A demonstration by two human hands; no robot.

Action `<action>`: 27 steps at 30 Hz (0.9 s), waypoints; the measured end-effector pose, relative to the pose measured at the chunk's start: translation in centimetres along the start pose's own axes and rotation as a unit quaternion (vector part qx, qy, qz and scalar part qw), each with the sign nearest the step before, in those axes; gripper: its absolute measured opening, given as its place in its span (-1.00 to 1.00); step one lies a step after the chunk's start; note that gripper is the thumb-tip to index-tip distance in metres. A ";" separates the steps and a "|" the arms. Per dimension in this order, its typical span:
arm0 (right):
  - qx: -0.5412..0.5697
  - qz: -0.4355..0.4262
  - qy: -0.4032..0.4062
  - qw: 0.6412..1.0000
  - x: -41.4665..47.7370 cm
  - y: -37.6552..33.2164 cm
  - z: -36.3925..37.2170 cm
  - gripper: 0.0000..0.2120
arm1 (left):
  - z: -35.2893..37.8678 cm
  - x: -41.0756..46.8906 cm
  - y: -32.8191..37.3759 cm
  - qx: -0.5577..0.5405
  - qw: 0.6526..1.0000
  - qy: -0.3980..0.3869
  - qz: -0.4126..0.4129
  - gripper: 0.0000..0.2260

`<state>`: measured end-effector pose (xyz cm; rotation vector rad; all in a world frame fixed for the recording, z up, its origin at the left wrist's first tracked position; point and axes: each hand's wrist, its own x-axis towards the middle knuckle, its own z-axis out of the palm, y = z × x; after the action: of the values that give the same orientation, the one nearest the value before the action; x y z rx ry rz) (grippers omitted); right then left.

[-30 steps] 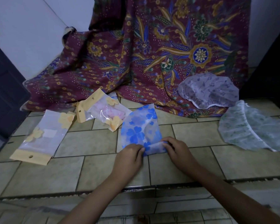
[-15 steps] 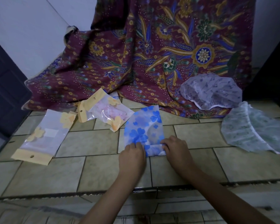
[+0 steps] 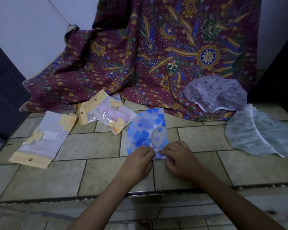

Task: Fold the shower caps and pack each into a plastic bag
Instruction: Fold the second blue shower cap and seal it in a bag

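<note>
Between the hands: blue shower cap [image 3: 145,130], flat on tiled floor [image 3: 90,143].
Left hand [image 3: 136,163]: fingers curled, pinching its near edge.
Right hand [image 3: 178,159]: pinching the same edge.
Beyond, leftward: flat plastic bag [image 3: 42,140], then pink-filled bag [image 3: 106,115].
Beyond, rightward: green cap [image 3: 259,135], then pale cap [image 3: 216,95].

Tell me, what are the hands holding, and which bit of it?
Both the left hand and the right hand pinch the blue flowered shower cap at its near edge, the end closest to the person.
</note>
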<state>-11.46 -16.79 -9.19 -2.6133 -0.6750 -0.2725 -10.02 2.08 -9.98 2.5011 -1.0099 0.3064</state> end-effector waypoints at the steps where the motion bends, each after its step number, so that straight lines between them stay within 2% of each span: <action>1: 0.031 0.022 -0.024 0.999 -0.1 0.1 -0.2 -0.65 | -0.1 -0.2 0.1 -0.022 1.000 -0.012 -0.008 -0.77; 3: 0.083 0.061 -0.039 0.994 0.1 0.3 -0.4 -0.62 | -0.4 -0.2 0.4 -0.039 0.998 -0.036 -0.020 -0.74; 6: 0.099 0.078 -0.021 0.992 1.0 0.4 -0.2 -0.68 | -0.8 0.4 0.1 -0.035 0.998 -0.049 -0.028 -0.76; 12: 0.133 0.097 0.029 0.986 2.2 0.3 -0.3 -0.65 | -1.1 1.4 -0.1 -0.119 0.987 0.012 -0.111 -0.77; 16: 0.245 0.158 0.051 0.955 2.1 0.7 -0.3 -0.86 | -1.0 1.7 -0.6 -0.137 0.972 0.067 -0.177 -0.72; 18: 0.272 0.184 0.057 0.943 2.1 0.8 -0.2 -0.86 | -0.8 1.9 -1.2 -0.116 0.968 0.069 -0.212 -0.71; 23: 0.194 0.208 0.089 0.955 2.3 0.0 0.1 -0.87 | -0.5 2.4 -1.3 -0.052 0.963 0.047 -0.260 -0.76; 27: 0.063 0.225 0.038 0.971 2.3 -0.1 0.7 -0.83 | -0.7 2.8 -0.7 0.060 0.962 -0.014 -0.267 -0.73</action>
<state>-9.51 -15.45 -9.11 -2.5296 -0.0586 -0.1805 -7.57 1.11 -8.57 2.7700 -0.2998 0.1668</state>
